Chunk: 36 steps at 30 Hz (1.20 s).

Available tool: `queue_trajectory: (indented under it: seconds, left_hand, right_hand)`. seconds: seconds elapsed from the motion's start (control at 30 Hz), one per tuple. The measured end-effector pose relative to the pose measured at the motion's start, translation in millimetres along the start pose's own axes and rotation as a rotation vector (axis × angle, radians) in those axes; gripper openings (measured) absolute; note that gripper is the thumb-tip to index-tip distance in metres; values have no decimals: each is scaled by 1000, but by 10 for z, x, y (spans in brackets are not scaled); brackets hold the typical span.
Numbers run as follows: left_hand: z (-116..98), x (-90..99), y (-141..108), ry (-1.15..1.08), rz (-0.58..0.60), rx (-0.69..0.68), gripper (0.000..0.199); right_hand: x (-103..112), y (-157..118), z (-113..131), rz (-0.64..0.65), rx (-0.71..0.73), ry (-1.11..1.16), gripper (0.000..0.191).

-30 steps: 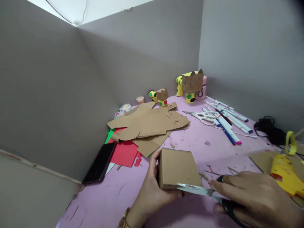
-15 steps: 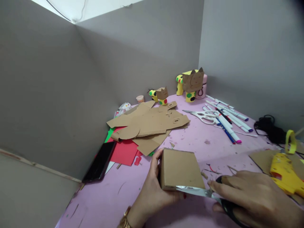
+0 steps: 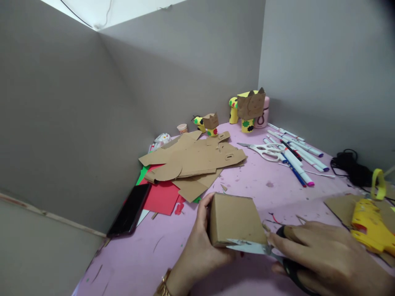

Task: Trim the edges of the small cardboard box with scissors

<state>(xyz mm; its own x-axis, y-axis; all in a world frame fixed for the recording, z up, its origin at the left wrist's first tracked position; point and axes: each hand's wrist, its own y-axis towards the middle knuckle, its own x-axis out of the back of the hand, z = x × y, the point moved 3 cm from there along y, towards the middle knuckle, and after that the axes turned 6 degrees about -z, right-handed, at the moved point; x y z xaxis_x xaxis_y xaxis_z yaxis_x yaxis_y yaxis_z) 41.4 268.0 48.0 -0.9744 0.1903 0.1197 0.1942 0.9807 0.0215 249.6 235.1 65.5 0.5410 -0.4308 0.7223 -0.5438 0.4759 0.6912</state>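
A small brown cardboard box [image 3: 237, 218] is just above the pink tabletop, near the front of the view. My left hand [image 3: 200, 246] grips it from the left, thumb at the far corner and the other fingers underneath. My right hand [image 3: 330, 257] is closed round the black handles of a pair of scissors [image 3: 248, 246]. Their blades, slightly apart, point left along the box's near edge and overlap it. Whether cardboard lies between the blades I cannot tell.
Cut cardboard [image 3: 197, 158] lies over red paper [image 3: 162, 197]; a black phone [image 3: 129, 211] is beside it. White scissors [image 3: 265, 150] and several markers [image 3: 296, 164] lie at the back right, a yellow glue gun [image 3: 370, 224] at the right. Cardboard-faced animal figures [image 3: 250, 105] stand behind.
The scissor blades have parted a little and their tips sit slightly further left. The box has tilted slightly in my left hand, showing more of its left side.
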Motion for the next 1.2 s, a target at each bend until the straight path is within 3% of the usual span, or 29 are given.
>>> queue_trajectory:
  seconds: [0.23,0.43,0.8,1.0,1.2]
  left_hand:
    - [40,12,2,-35,6,20,106]
    - [59,-6,17,-43,3,4,104]
    - [52,-16,30,-95,39,-3,104]
    - [28,-21,9,18,7,39,104]
    - [21,-39,-2,36,12,34,102]
  right_hand:
    - [-42,-44,-33,13,-35,5,22]
    - [-13,-22,-23,-99,8,-71,22]
    - [-2,-15,-26,-90,35,-48,25]
    - [-16,8,-7,-31,6,-57,21]
    - [-30,-10,0,-103,35,-93,25]
